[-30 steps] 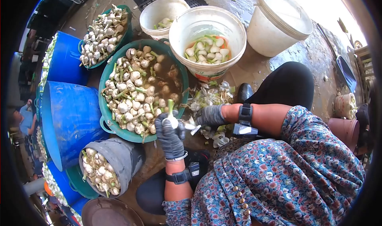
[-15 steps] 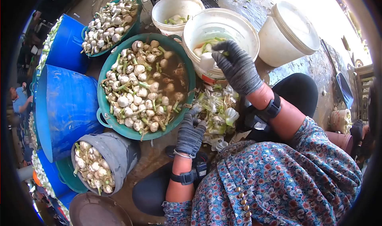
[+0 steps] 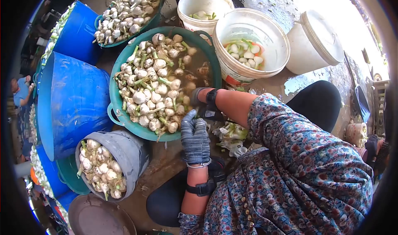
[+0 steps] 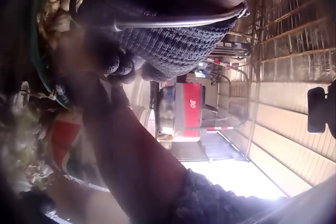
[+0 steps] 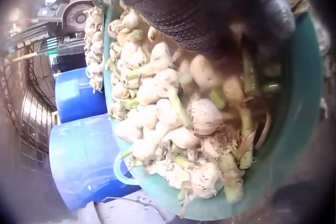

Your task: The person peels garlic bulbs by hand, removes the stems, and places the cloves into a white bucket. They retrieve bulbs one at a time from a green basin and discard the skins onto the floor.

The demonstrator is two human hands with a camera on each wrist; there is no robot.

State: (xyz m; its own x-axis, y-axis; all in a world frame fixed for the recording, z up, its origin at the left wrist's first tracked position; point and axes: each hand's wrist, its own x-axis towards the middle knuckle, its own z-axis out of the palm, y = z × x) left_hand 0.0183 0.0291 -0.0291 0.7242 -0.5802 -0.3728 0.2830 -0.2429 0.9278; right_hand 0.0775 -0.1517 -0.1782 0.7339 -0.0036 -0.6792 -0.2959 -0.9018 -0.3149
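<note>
The gloved fingers of the left hand (image 3: 195, 137) lay straight and close together, holding nothing, their tips at the near rim of the green basin (image 3: 118, 110). The fingers of the right hand (image 3: 198, 97) were down among the garlic bulbs (image 3: 151, 86) in that basin; the head view hid them behind the wrist, and the right wrist view showed only a dark blurred glove above the bulbs, so whether they were apart or clamped on a bulb could not be told.

The bulbs were off-white and streaked with dirt, each with a short green stalk stub and some with loose papery skin. They lay heaped in the left and near parts of the basin, while the far right part held murky brown water with a few bulbs half sunk in it.

Just right of the basin stood a white bucket (image 3: 273, 63) with clean white peeled bulbs inside. A smaller white bucket (image 3: 186, 11) stood behind it, and a third white bucket (image 3: 315, 40) lay tilted farther right. A heap of pale green peelings (image 3: 230, 133) lay on the ground between the forearms. A grey bucket (image 3: 132, 152) of bulbs stood near the left hand, with blue tubs (image 3: 70, 98) to the left and a second green basin (image 3: 154, 15) of bulbs beyond.
</note>
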